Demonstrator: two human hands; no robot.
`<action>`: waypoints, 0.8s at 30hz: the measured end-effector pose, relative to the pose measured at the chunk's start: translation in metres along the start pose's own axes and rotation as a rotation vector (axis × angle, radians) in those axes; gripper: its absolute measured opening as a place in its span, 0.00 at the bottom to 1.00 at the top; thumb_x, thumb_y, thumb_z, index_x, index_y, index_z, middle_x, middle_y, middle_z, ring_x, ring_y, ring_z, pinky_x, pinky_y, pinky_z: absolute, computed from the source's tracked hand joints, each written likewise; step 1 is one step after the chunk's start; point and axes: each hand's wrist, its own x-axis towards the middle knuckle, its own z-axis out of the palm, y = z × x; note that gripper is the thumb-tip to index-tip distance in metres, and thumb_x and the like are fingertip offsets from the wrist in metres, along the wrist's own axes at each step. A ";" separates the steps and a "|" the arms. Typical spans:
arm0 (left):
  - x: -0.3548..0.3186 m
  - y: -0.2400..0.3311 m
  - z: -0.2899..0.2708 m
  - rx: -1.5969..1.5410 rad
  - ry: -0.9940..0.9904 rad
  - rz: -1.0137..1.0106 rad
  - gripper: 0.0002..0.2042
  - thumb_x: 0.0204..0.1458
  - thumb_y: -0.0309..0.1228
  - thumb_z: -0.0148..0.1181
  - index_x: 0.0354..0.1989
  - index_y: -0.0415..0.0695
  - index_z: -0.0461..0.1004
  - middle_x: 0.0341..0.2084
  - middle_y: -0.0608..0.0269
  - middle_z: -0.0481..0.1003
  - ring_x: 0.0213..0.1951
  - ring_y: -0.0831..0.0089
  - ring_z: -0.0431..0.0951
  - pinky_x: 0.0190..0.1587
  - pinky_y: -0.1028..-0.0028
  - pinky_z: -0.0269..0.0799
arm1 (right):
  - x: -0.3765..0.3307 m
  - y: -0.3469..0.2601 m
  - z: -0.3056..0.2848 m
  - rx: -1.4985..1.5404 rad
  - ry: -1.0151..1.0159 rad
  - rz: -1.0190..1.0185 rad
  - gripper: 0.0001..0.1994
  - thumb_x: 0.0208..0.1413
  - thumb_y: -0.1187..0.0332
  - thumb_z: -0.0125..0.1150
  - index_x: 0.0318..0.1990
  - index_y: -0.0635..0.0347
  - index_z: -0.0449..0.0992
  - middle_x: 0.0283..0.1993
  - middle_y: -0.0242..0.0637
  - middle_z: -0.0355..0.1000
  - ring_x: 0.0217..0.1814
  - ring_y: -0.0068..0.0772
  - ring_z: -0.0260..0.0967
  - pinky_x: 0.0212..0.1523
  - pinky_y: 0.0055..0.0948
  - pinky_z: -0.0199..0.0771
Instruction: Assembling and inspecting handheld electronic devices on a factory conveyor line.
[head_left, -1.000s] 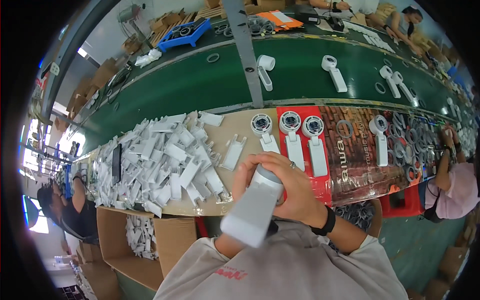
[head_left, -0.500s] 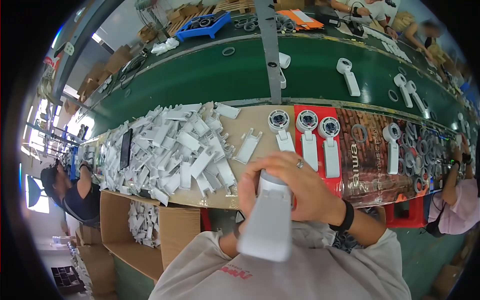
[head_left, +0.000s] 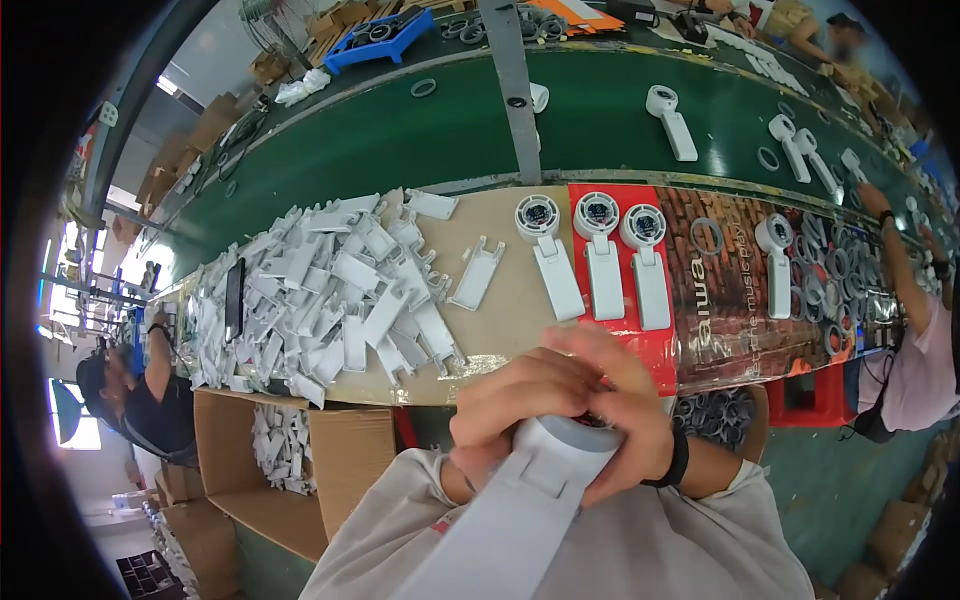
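Close to my chest, a white handheld fan (head_left: 520, 500) is tilted with its handle pointing down toward me. My left hand (head_left: 515, 405) curls over the top of its round head, which has a grey ring around its rim. My right hand (head_left: 632, 415) wraps the head's other side, its fingers meeting the left ones. The face of the head is mostly hidden by my fingers. Beyond my hands lie three similar fans, a left one (head_left: 552, 275), a middle one (head_left: 604, 275) and a right one (head_left: 650, 285), their round heads showing circuit boards.
Left on the table spreads a heap of white plastic handle covers (head_left: 320, 275), with a black phone (head_left: 235, 300) on it. Grey rings (head_left: 835, 270) and another fan (head_left: 779, 280) lie right. A green conveyor (head_left: 350, 150) runs behind. Below stands a cardboard box (head_left: 350, 465). Co-workers sit either side.
The fan has come nearer to me and turned, its handle now pointing lower left. My hands have shifted lower around its head. The whole view has tilted slightly.
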 end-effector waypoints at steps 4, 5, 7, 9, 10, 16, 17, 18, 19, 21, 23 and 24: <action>-0.032 -0.008 0.004 -0.203 0.353 -0.155 0.13 0.49 0.33 0.55 0.35 0.33 0.73 0.32 0.51 0.74 0.36 0.65 0.74 0.41 0.69 0.70 | -0.003 -0.002 0.007 -0.077 -0.058 -0.027 0.39 0.36 0.59 0.74 0.56 0.63 0.61 0.58 0.61 0.59 0.59 0.66 0.59 0.55 0.59 0.60; -0.024 -0.003 0.000 -0.106 0.301 -0.160 0.14 0.50 0.34 0.54 0.35 0.33 0.73 0.32 0.51 0.74 0.35 0.65 0.74 0.41 0.68 0.70 | 0.000 0.004 0.006 -0.059 -0.037 -0.058 0.37 0.38 0.60 0.72 0.56 0.66 0.62 0.57 0.59 0.61 0.57 0.64 0.62 0.51 0.55 0.65; -0.006 0.002 -0.009 0.083 0.198 -0.167 0.15 0.53 0.36 0.52 0.35 0.33 0.73 0.31 0.51 0.74 0.34 0.64 0.74 0.40 0.68 0.70 | 0.001 0.007 0.006 -0.120 -0.003 -0.010 0.32 0.41 0.65 0.68 0.55 0.68 0.63 0.57 0.57 0.62 0.56 0.58 0.65 0.53 0.46 0.67; 0.015 0.003 -0.020 0.272 0.096 -0.152 0.17 0.55 0.38 0.50 0.35 0.32 0.73 0.30 0.52 0.74 0.33 0.64 0.74 0.39 0.68 0.70 | -0.003 0.008 -0.010 -0.186 -0.116 0.142 0.32 0.41 0.65 0.67 0.54 0.68 0.63 0.58 0.56 0.62 0.58 0.55 0.63 0.56 0.44 0.65; 0.015 -0.011 -0.034 0.476 0.031 0.019 0.22 0.58 0.44 0.46 0.35 0.32 0.72 0.29 0.49 0.74 0.32 0.59 0.75 0.37 0.66 0.71 | -0.011 0.011 -0.020 -0.246 -0.219 0.305 0.32 0.41 0.64 0.67 0.54 0.68 0.63 0.58 0.55 0.62 0.60 0.51 0.62 0.59 0.41 0.62; 0.004 -0.009 -0.053 0.735 -0.078 0.239 0.33 0.58 0.57 0.34 0.33 0.34 0.73 0.36 0.44 0.73 0.38 0.49 0.74 0.42 0.57 0.69 | -0.020 -0.034 -0.022 0.747 -0.114 1.292 0.31 0.54 0.71 0.57 0.63 0.64 0.51 0.59 0.41 0.61 0.61 0.31 0.58 0.58 0.33 0.60; 0.003 -0.010 -0.059 0.964 0.002 0.320 0.32 0.57 0.58 0.35 0.36 0.36 0.72 0.42 0.42 0.70 0.44 0.47 0.70 0.47 0.52 0.64 | -0.008 -0.034 -0.023 0.655 -0.116 1.254 0.31 0.54 0.71 0.58 0.64 0.64 0.51 0.59 0.40 0.61 0.60 0.29 0.58 0.58 0.31 0.60; 0.001 -0.010 -0.066 1.194 0.095 0.397 0.32 0.56 0.58 0.36 0.40 0.37 0.71 0.48 0.41 0.67 0.50 0.45 0.66 0.52 0.48 0.58 | 0.003 -0.031 -0.026 0.566 -0.123 1.217 0.32 0.54 0.71 0.58 0.64 0.64 0.50 0.58 0.39 0.61 0.59 0.26 0.58 0.58 0.29 0.60; -0.001 -0.017 -0.076 1.089 0.223 0.409 0.31 0.54 0.59 0.39 0.48 0.41 0.66 0.55 0.40 0.60 0.56 0.42 0.58 0.57 0.45 0.48 | 0.006 -0.012 -0.045 0.414 -0.084 1.109 0.30 0.53 0.72 0.58 0.62 0.62 0.54 0.57 0.38 0.61 0.58 0.25 0.60 0.56 0.29 0.63; -0.006 0.009 -0.084 1.071 0.300 0.295 0.28 0.56 0.52 0.40 0.52 0.38 0.61 0.53 0.42 0.62 0.55 0.48 0.61 0.57 0.53 0.52 | 0.029 0.046 -0.091 -0.004 0.027 0.954 0.25 0.52 0.73 0.56 0.58 0.62 0.58 0.43 0.38 0.71 0.41 0.27 0.72 0.37 0.27 0.75; -0.023 0.012 -0.088 0.989 0.346 0.264 0.26 0.57 0.48 0.40 0.54 0.37 0.61 0.53 0.43 0.62 0.55 0.52 0.62 0.59 0.57 0.53 | 0.067 0.110 -0.135 -0.296 0.031 1.049 0.29 0.52 0.71 0.55 0.62 0.66 0.54 0.42 0.40 0.71 0.38 0.24 0.71 0.36 0.23 0.72; -0.032 0.011 -0.084 0.879 0.383 0.116 0.23 0.55 0.44 0.44 0.50 0.35 0.63 0.51 0.43 0.64 0.54 0.52 0.64 0.57 0.58 0.55 | 0.072 0.163 -0.175 -0.578 -0.096 0.947 0.30 0.52 0.67 0.58 0.61 0.66 0.56 0.38 0.40 0.72 0.35 0.23 0.69 0.30 0.22 0.69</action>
